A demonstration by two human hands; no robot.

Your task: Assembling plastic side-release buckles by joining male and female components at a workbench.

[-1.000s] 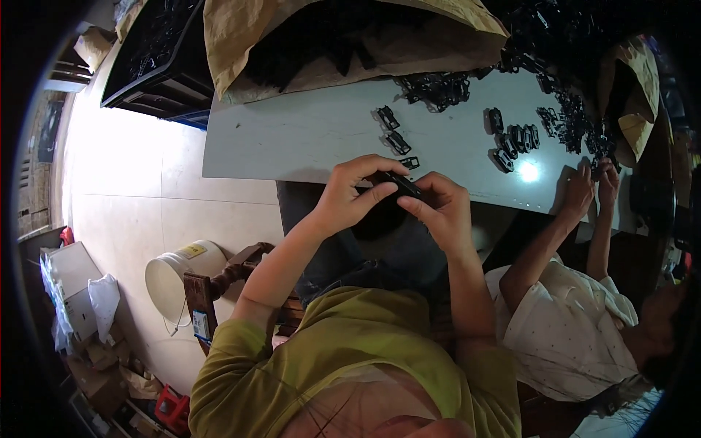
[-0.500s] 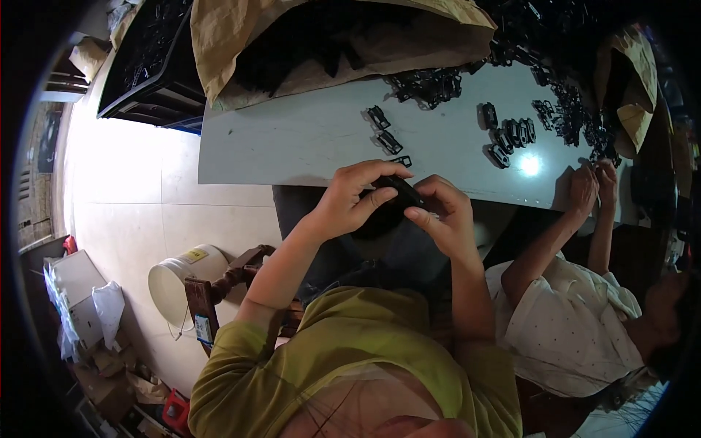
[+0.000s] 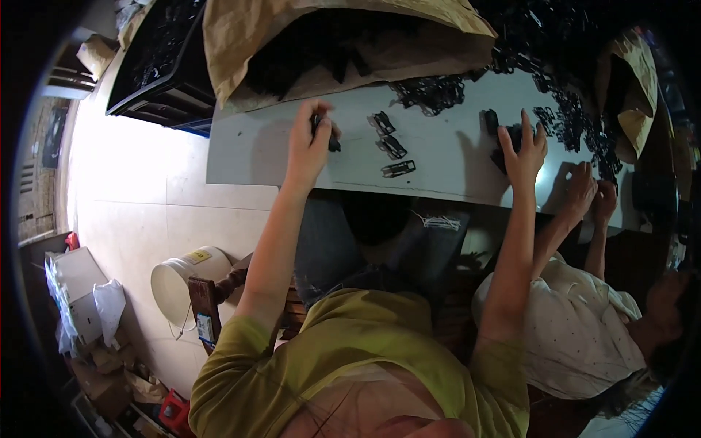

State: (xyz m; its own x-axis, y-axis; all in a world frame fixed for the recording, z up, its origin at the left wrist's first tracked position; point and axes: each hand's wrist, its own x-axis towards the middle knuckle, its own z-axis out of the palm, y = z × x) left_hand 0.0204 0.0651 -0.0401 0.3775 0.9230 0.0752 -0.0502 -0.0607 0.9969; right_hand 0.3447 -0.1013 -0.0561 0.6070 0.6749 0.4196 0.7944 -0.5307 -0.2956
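Note:
My left hand (image 3: 309, 142) is raised over the left part of the white table (image 3: 255, 157), its fingers closed around a small black plastic part (image 3: 334, 144). To its right, several black slotted frame pieces (image 3: 392, 147) lie in a short column. My right hand (image 3: 523, 157) reaches over a small cluster of black parts (image 3: 492, 120), fingers spread, nothing visible in its grip. The hand covers most of that cluster, and whether the fingertips touch a part is hard to tell.
A large brown paper bag (image 3: 226, 44) of black parts sits at the table's back, beside loose black pieces (image 3: 431, 95). A co-worker's hands (image 3: 584, 193) work at the right among more pieces (image 3: 573, 120). A black crate (image 3: 157, 87) and a white bucket (image 3: 171, 281) are left.
My hands have parted from in front of the table edge. The left moved up-left with the black part; the right moved right to the cluster and spread its fingers.

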